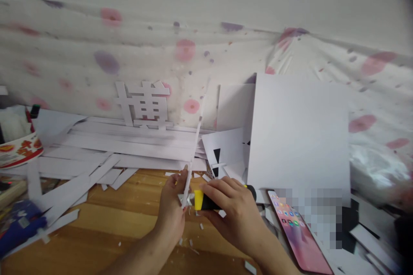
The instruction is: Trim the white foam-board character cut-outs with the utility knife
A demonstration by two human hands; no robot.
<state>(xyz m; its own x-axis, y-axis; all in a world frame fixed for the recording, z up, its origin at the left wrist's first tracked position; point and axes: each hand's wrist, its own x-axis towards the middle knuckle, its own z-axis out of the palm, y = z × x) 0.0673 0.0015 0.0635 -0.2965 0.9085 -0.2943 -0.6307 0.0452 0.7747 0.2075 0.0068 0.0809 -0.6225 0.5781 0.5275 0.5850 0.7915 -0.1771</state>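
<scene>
My left hand (pixel 172 210) pinches a long, thin white paper strip (pixel 196 137) that stands upright and reaches well above my fingers. My right hand (pixel 234 212) is wrapped round a yellow and black utility knife (pixel 204 201), whose tip meets the strip near my left fingers. Both hands hover just above the wooden table (pixel 129 219). Small white paper scraps (pixel 190 242) lie on the wood beneath them.
Several white paper strips (pixel 106 150) are piled at the back left, with a cut-out paper character (pixel 143 105) leaning on a spotted cloth. A large white sheet (pixel 300 133) stands at the right. A phone (pixel 298 234) lies at the lower right. A bowl (pixel 17 150) sits far left.
</scene>
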